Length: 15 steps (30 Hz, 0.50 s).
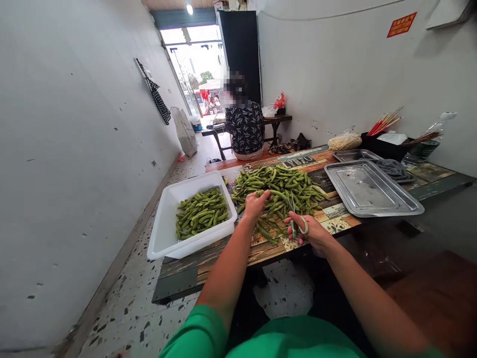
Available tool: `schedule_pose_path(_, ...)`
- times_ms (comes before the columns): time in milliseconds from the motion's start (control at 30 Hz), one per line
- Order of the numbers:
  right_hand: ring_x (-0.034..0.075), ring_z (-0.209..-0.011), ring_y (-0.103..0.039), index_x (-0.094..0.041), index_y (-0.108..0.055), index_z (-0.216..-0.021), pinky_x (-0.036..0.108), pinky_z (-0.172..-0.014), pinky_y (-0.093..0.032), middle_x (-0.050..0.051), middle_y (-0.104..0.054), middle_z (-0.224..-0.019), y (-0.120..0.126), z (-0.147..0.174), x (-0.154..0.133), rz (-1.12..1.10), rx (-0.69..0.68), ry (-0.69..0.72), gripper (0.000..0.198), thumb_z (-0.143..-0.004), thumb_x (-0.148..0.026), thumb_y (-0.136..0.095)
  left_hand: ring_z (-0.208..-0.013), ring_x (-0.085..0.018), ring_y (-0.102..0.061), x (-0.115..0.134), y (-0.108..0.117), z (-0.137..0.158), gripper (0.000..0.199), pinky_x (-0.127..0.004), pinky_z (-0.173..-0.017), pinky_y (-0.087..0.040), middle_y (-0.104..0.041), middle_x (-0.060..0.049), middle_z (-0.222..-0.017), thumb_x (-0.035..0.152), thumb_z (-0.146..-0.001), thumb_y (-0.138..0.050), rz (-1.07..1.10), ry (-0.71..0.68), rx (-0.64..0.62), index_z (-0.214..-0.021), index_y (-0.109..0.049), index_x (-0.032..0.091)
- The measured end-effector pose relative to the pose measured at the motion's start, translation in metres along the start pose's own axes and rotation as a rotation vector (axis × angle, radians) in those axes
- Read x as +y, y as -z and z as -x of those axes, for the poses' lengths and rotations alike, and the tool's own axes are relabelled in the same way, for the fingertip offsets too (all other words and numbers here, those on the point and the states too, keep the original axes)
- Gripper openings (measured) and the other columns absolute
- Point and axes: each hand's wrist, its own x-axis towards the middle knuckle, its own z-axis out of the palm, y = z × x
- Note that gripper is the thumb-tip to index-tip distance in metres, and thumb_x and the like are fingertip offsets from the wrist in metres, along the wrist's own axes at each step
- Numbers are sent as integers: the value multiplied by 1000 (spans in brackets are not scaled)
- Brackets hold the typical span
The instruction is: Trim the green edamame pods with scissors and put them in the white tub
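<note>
My left hand (pixel 255 205) is closed on a green bean pod (pixel 278 194) that points right, its far end by the scissor blades. In my right hand (pixel 306 229) is a pair of scissors (pixel 304 225) with pale green handles, fingers through the loops and blades upward. Just beyond both hands spreads a heap of green pods (pixel 285 178) on the table. Small trimmings (pixel 274 224) and a few pods lie below my hands. To the left, a white plastic tub (pixel 164 231) holds many more pods (pixel 203 214).
The patchwork-patterned table (pixel 227 251) carries a metal tray (pixel 372 191) at right. Behind it are a black box (pixel 372 144) of skewers, a plastic bottle (pixel 419 149) and a bagged bundle (pixel 345 140). A person (pixel 245 127) sits beyond the table, near the doorway.
</note>
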Motion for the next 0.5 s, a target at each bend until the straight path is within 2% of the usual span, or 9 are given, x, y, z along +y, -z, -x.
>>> schedule_pose_path(100,14,-48,-61,-13,-61,-84,17,-29,-37,3,-62,-59,0,1,0,-8,-10,-9,39,-82,-52,-62,-38,-3,-29,2,-2,0,43,-21,-40,-18,-59,-1,-59,52,-59,-74,96,32,55,-63,-60,12)
schedule_pose_path(233,14,-47,-61,-12,-62,-84,17,-29,-39,3,-62,-59,-3,-2,0,-49,5,7,39,-82,-52,-62,-39,-3,-30,1,-6,3,43,-21,-41,-19,-58,-1,-57,51,-60,-74,77,32,-2,-63,-61,11)
schedule_pose_path(500,13,-44,-59,-12,-61,-81,18,-27,-37,4,-62,-56,-8,-12,-8,-176,129,66,41,-85,-52,-58,-42,-4,-32,2,-15,13,42,-22,-42,-19,-56,0,-56,53,-64,-70,0,51,-68,-65,-62,12)
